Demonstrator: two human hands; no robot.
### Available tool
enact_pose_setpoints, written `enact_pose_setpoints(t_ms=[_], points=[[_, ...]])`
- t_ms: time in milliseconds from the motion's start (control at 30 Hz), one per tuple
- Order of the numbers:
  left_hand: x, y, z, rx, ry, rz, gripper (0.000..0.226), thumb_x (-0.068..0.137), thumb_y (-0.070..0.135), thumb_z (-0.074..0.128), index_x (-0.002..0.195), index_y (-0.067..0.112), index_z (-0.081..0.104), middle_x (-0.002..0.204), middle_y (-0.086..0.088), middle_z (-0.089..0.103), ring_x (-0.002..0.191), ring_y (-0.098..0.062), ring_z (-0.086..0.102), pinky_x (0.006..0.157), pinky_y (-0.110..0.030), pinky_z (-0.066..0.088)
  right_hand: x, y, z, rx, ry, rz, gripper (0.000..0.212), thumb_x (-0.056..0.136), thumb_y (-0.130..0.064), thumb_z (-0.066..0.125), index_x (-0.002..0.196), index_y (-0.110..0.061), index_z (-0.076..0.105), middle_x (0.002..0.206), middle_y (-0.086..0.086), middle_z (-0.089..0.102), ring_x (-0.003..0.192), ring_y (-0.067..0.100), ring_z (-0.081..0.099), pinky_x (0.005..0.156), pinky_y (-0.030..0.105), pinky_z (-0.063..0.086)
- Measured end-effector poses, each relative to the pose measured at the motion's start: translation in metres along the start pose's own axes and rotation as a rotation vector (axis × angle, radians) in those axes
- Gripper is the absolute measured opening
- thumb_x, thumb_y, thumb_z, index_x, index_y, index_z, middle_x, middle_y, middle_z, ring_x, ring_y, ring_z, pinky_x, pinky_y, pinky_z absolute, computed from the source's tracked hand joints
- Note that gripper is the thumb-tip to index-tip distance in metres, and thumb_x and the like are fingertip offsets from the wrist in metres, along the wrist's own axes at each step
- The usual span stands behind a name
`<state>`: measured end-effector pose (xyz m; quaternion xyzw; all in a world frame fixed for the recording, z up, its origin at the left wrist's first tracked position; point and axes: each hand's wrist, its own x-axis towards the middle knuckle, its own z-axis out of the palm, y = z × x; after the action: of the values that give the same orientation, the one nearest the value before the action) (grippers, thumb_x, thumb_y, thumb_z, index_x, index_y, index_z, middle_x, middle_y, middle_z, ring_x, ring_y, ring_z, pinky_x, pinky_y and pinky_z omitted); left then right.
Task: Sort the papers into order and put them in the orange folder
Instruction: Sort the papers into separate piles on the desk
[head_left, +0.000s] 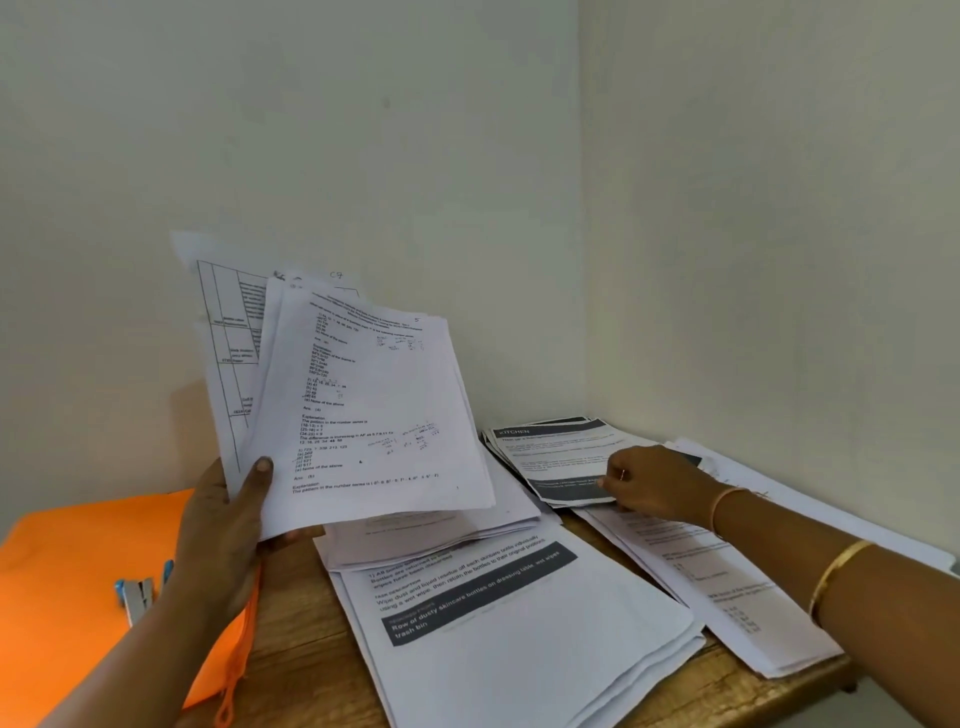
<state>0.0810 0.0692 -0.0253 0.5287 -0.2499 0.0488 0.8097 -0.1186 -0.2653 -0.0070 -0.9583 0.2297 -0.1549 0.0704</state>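
Holding a fanned sheaf of papers (374, 415) upright, left hand (223, 525) grips its lower corner, thumb in front | right hand (654, 488): bent fingers on dark-banded sheets (561, 457), pinch unclear | orange folder (67, 597) flat at left on table (296, 649)

Colours: orange folder (67, 561); held sheets (374, 405) white, black print; front pile (519, 623) and rear pile (561, 457) white with dark grey banners; table (296, 639) brown, grained; stapler (136, 597) blue and silver; bangle (839, 569) gold.
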Motion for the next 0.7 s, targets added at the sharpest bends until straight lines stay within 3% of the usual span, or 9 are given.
enact_pose_setpoints(t_ms=[200,300,467,700], points=[[0.001,0.002,-0.001,0.019,0.062,0.011,0.036,0.097,0.017,0.048,0.133,0.017,0.046,0.123,-0.005,0.059,0.104,-0.021,0.061,0.056,-0.024,0.058,0.003,0.001,0.006,-0.078,-0.069,0.022,0.029,0.097,-0.036,0.045,0.071,-0.021,0.046,0.073,-0.004,0.05,0.065,0.009,0.043,0.057,0.019,0.031],[0.002,0.002,-0.002,0.036,0.114,0.012,0.036,0.098,0.017,0.048,0.134,0.018,0.046,0.124,-0.004,0.058,0.107,-0.024,0.058,0.055,-0.024,0.058,0.006,-0.001,0.01,-0.088,0.002,0.056,0.031,0.097,-0.031,0.043,0.067,-0.021,0.044,0.073,-0.002,0.052,0.062,0.009,0.043,0.056,0.019,0.032],[0.006,0.0,-0.009,0.075,0.213,0.017,0.036,0.098,0.019,0.049,0.134,0.017,0.046,0.129,-0.006,0.056,0.115,-0.028,0.056,0.055,-0.026,0.058,0.01,-0.009,0.016,-0.082,0.054,0.082,0.022,0.096,-0.031,0.042,0.078,-0.019,0.049,0.084,0.002,0.059,0.071,0.013,0.05,0.071,0.028,0.043],[0.006,0.001,-0.009,0.071,0.306,-0.011,0.038,0.098,0.019,0.049,0.135,0.015,0.043,0.128,-0.006,0.055,0.108,-0.023,0.055,0.045,-0.021,0.055,0.006,-0.022,0.023,-0.141,0.106,0.102,0.018,0.098,-0.033,0.04,0.089,-0.02,0.048,0.09,0.002,0.058,0.08,0.014,0.049,0.076,0.024,0.041]])
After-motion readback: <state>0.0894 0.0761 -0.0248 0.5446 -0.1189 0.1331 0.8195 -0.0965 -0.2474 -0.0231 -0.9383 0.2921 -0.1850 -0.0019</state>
